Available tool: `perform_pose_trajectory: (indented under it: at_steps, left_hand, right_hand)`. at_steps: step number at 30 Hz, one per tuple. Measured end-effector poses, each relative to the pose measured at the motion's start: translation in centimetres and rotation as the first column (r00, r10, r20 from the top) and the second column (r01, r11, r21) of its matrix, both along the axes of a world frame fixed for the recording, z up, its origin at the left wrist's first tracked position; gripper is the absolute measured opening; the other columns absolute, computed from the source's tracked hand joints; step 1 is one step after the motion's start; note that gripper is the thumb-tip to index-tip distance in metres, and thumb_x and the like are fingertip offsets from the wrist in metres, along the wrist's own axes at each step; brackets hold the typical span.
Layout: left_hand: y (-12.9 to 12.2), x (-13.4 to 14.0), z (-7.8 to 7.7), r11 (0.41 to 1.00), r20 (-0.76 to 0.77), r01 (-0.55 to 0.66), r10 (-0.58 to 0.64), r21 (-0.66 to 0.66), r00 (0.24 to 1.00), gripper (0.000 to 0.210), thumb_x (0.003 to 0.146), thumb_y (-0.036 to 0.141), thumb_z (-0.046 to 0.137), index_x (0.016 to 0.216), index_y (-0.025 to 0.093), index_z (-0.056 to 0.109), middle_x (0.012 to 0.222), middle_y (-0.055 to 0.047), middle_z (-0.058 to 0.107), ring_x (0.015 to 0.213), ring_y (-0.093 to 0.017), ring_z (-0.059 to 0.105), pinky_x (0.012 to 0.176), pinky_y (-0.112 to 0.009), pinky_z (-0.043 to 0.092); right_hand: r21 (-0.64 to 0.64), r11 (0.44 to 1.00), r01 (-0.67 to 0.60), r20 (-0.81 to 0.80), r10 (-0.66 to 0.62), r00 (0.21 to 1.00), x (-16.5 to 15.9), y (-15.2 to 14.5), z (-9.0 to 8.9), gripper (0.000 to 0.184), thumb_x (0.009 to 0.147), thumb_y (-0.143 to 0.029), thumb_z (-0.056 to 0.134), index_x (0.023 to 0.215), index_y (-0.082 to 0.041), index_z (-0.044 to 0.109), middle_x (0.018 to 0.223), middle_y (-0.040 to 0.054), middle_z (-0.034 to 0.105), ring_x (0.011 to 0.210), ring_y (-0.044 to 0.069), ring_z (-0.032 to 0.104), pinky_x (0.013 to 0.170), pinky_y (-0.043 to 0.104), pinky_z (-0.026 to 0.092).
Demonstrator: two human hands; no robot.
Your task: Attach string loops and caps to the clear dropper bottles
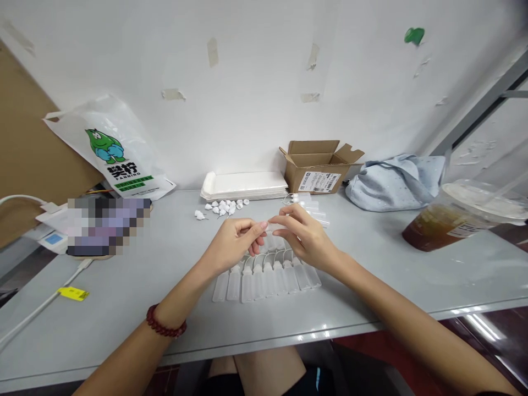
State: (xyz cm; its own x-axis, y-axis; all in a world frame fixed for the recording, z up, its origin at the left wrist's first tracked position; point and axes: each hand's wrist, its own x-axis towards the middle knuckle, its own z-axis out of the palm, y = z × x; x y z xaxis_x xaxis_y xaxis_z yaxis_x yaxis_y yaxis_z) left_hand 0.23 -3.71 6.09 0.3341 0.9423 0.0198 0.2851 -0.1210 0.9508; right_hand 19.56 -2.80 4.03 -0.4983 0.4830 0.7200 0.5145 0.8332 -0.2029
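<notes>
My left hand (240, 237) is closed in a pinch above the table, thumb against the curled fingers. My right hand (303, 234) meets it from the other side, its fingers bent around the same spot. Something small and whitish or clear appears between the fingertips, too hidden to name. Below the hands lies a row of translucent plastic squeeze bottles (268, 280), side by side, with thin curved strips at their necks. More clear bottles (315, 210) lie behind my right hand. A loose pile of small white caps (223, 207) sits beyond my left hand.
At the back stand a stack of white trays (247, 184) and an open cardboard box (315, 170). A blue fabric bag (396, 184) and a tilted drink cup (441, 220) are on the right. A phone (109, 228), a cable (45, 305) and a plastic bag (119, 148) occupy the left.
</notes>
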Motion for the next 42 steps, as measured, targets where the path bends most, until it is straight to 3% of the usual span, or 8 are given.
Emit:
perform_pose_trajectory:
  at_steps: [9, 14, 19, 23, 25, 27, 33, 42]
  left_hand:
    - [-0.5, 0.3, 0.1, 0.996, 0.051, 0.064, -0.068, 0.065, 0.996, 0.021, 0.079, 0.035, 0.066, 0.071, 0.016, 0.06, 0.058, 0.003, 0.057, 0.055, -0.01, 0.055, 0.054, -0.022, 0.044]
    - [-0.7, 0.1, 0.9, 0.99, 0.001, 0.143, -0.143, 0.009, 0.99, 0.033, 0.083, 0.045, 0.06, 0.069, 0.015, 0.062, 0.056, 0.001, 0.058, 0.054, -0.012, 0.056, 0.05, -0.022, 0.043]
    - [-0.8, -0.2, 1.1, 0.979, 0.046, 0.196, -0.194, -0.051, 0.98, 0.043, 0.089, 0.046, 0.05, 0.062, 0.014, 0.061, 0.057, -0.001, 0.06, 0.05, -0.011, 0.057, 0.052, -0.023, 0.045]
    - [-0.9, 0.1, 0.2, 0.982, 0.022, 0.067, -0.072, 0.175, 0.997, 0.029, 0.085, 0.037, 0.06, 0.068, 0.015, 0.067, 0.059, -0.001, 0.061, 0.056, -0.012, 0.056, 0.055, -0.024, 0.045]
    - [-0.9, 0.3, -0.3, 0.936, -0.008, -0.037, 0.043, 0.35, 0.999, 0.019, 0.081, 0.033, 0.065, 0.074, 0.015, 0.07, 0.063, -0.001, 0.063, 0.06, -0.013, 0.055, 0.057, -0.024, 0.045]
    - [-0.8, 0.4, -0.4, 0.899, -0.011, -0.091, 0.106, 0.427, 0.994, 0.015, 0.079, 0.031, 0.067, 0.08, 0.016, 0.072, 0.068, -0.001, 0.065, 0.064, -0.013, 0.056, 0.06, -0.025, 0.046]
    - [-0.5, 0.2, 0.3, 0.995, 0.046, 0.026, -0.03, 0.091, 0.998, 0.037, 0.088, 0.044, 0.053, 0.076, 0.013, 0.068, 0.067, -0.004, 0.067, 0.056, -0.012, 0.06, 0.054, -0.024, 0.049]
    - [-0.4, 0.3, 0.2, 0.995, 0.229, 0.071, -0.055, -0.063, 0.972, 0.032, 0.084, 0.04, 0.06, 0.069, 0.012, 0.066, 0.063, -0.002, 0.063, 0.053, -0.011, 0.059, 0.052, -0.023, 0.05]
  right_hand:
    - [-0.038, 0.994, -0.103, -0.16, 0.096, 0.982, -0.2, -0.3, 0.5, 0.018, 0.092, -0.014, 0.047, 0.102, -0.017, 0.062, 0.087, 0.007, 0.056, 0.077, 0.016, 0.056, 0.065, 0.03, 0.05]
    - [-0.001, 0.993, -0.118, -0.161, 0.116, 0.98, -0.5, -0.6, 0.5, 0.024, 0.091, -0.007, 0.043, 0.1, -0.018, 0.063, 0.089, 0.0068, 0.054, 0.077, 0.015, 0.057, 0.065, 0.029, 0.05]
    - [0.009, 0.995, -0.098, -0.193, 0.098, 0.976, -0.4, -0.8, 0.6, 0.017, 0.092, -0.012, 0.047, 0.101, -0.017, 0.06, 0.089, 0.0081, 0.057, 0.081, 0.016, 0.057, 0.065, 0.029, 0.051]
    - [-0.062, 0.995, -0.076, -0.217, 0.061, 0.974, -0.3, -0.7, 0.4, 0.012, 0.093, -0.019, 0.049, 0.099, -0.017, 0.059, 0.085, 0.0069, 0.06, 0.066, 0.013, 0.056, 0.058, 0.027, 0.049]
    - [-0.089, 0.994, -0.066, -0.208, 0.046, 0.977, -0.2, -0.5, 0.2, 0.011, 0.093, -0.021, 0.05, 0.098, -0.017, 0.06, 0.079, 0.0045, 0.06, 0.061, 0.012, 0.054, 0.056, 0.026, 0.048]
    - [-0.104, 0.993, -0.051, -0.201, 0.029, 0.979, -0.2, -0.3, 0.1, 0.011, 0.093, -0.022, 0.051, 0.097, -0.017, 0.059, 0.075, 0.0034, 0.059, 0.061, 0.013, 0.054, 0.057, 0.026, 0.047]
    - [-0.065, 0.997, -0.041, -0.199, 0.027, 0.98, -0.1, -0.2, 0.3, 0.011, 0.093, -0.02, 0.051, 0.1, -0.017, 0.059, 0.082, 0.0059, 0.061, 0.064, 0.014, 0.056, 0.059, 0.027, 0.049]
    - [-0.004, 0.997, -0.083, -0.178, 0.081, 0.981, -0.1, -0.4, 0.5, 0.012, 0.092, -0.014, 0.052, 0.102, -0.017, 0.057, 0.085, 0.0079, 0.063, 0.073, 0.015, 0.059, 0.061, 0.027, 0.05]
